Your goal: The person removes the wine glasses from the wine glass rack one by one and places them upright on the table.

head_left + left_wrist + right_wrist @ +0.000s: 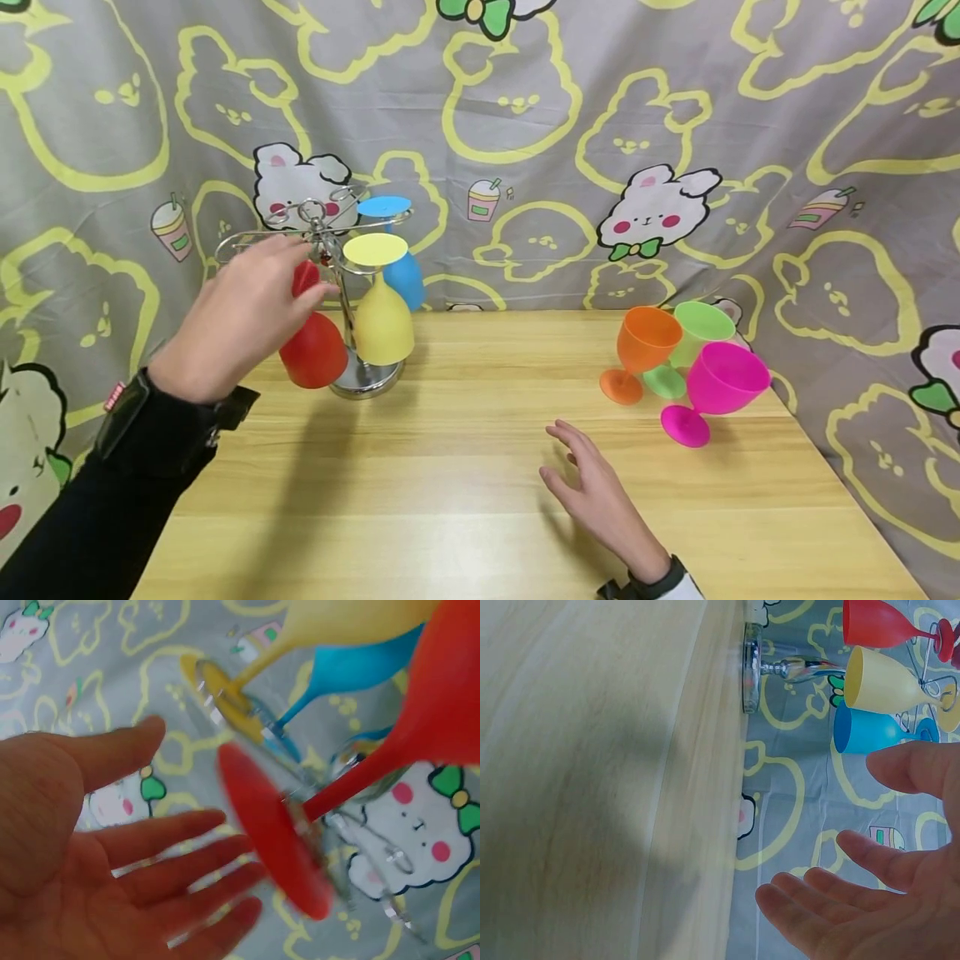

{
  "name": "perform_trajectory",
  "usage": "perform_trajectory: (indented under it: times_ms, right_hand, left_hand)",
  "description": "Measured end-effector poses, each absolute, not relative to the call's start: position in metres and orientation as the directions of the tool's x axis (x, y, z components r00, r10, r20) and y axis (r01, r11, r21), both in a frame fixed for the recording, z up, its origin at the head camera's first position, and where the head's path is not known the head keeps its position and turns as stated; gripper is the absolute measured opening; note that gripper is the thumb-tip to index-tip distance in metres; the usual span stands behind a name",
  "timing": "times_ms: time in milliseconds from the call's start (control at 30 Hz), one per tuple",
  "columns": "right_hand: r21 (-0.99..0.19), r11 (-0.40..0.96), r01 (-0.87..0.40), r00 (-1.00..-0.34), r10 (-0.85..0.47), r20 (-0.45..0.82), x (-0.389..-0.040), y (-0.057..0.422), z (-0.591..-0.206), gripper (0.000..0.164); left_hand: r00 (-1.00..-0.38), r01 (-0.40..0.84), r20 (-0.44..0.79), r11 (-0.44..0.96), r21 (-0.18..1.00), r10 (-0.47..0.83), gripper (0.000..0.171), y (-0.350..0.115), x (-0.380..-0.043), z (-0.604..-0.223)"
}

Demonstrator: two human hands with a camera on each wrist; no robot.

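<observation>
Solid colours: red goblet (315,358), yellow goblet (384,325), blue goblet (407,283), orange goblet (648,340), lime-green goblet (707,325), hot-pink goblet (726,382). Rack (367,383): shiny silver. Desk (465,475): pale yellow-tan, wood grain. Backdrop cloth (420,100): grey, yellow cartoon outlines, white bunnies with pink cheeks, green bows, plus pink drink cups with green labels. Left sleeve (90,517), both wrist straps (168,437): black.
</observation>
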State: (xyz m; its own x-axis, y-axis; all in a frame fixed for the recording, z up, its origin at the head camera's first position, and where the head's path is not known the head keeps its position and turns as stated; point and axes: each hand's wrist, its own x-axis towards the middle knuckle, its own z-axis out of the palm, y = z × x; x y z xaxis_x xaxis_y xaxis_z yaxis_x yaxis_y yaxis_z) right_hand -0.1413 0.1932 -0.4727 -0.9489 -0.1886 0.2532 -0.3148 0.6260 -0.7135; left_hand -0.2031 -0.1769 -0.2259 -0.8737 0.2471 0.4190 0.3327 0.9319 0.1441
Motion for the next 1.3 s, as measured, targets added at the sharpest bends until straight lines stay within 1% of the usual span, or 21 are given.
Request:
perform_trajectory:
  times_ms: [100,133,200,300,367,500,667,800,900,1067,1300]
  right_hand:
    - [-0.717,0.622,-0.314,-0.949,-0.189,0.252,-0.141,0.193,-0.472,0.055]
    - [-0.720,0.618,-0.316,-0.949,-0.190,0.253,-0.141,0.193,-0.472,0.055]
    - [-0.722,0.614,-0.319,-0.948,-0.193,0.255,-0.141,0.193,-0.472,0.055]
    - [-0.724,0.609,-0.323,-0.946,-0.194,0.258,-0.141,0.193,-0.471,0.056]
    - [-0.725,0.610,-0.321,-0.947,-0.193,0.257,-0.141,0.193,-0.471,0.056]
    - [-0.727,0.614,-0.308,-0.951,-0.186,0.246,-0.141,0.193,-0.471,0.055]
    - [-0.730,0.613,-0.301,-0.954,-0.181,0.241,-0.140,0.194,-0.472,0.055]
    - [-0.730,0.614,-0.302,-0.953,-0.177,0.245,-0.141,0.194,-0.472,0.055]
    - [-0.728,0.613,-0.306,-0.952,-0.177,0.250,-0.141,0.194,-0.472,0.055]
    - [-0.728,0.612,-0.309,-0.951,-0.180,0.252,-0.140,0.194,-0.472,0.055]
    - [-0.721,0.618,-0.314,-0.949,-0.176,0.261,-0.139,0.195,-0.473,0.055]
  left_hand:
    - [-0.816,0.387,0.489,0.920,0.068,0.307,0.037,-0.175,-0.201,-0.242]
    - [-0.793,0.394,0.520,0.918,0.037,0.319,0.036,-0.176,-0.200,-0.247]
    - [-0.746,0.395,0.575,0.918,-0.026,0.337,0.036,-0.176,-0.199,-0.256]
    - [-0.694,0.376,0.631,0.922,-0.091,0.346,0.038,-0.178,-0.198,-0.267]
    - [-0.674,0.374,0.650,0.921,-0.109,0.351,0.042,-0.180,-0.197,-0.271]
    - [-0.646,0.388,0.689,0.919,-0.073,0.328,0.042,-0.185,-0.196,-0.274]
    - [-0.625,0.374,0.736,0.927,-0.010,0.260,0.036,-0.195,-0.199,-0.272]
    - [-0.639,0.350,0.739,0.936,0.031,0.214,0.035,-0.203,-0.205,-0.268]
    - [-0.651,0.343,0.731,0.938,0.045,0.203,0.034,-0.206,-0.209,-0.266]
    - [-0.639,0.367,0.735,0.930,0.032,0.227,0.033,-0.204,-0.219,-0.261]
    - [-0.632,0.371,0.728,0.928,-0.016,0.265,0.036,-0.190,-0.229,-0.258]
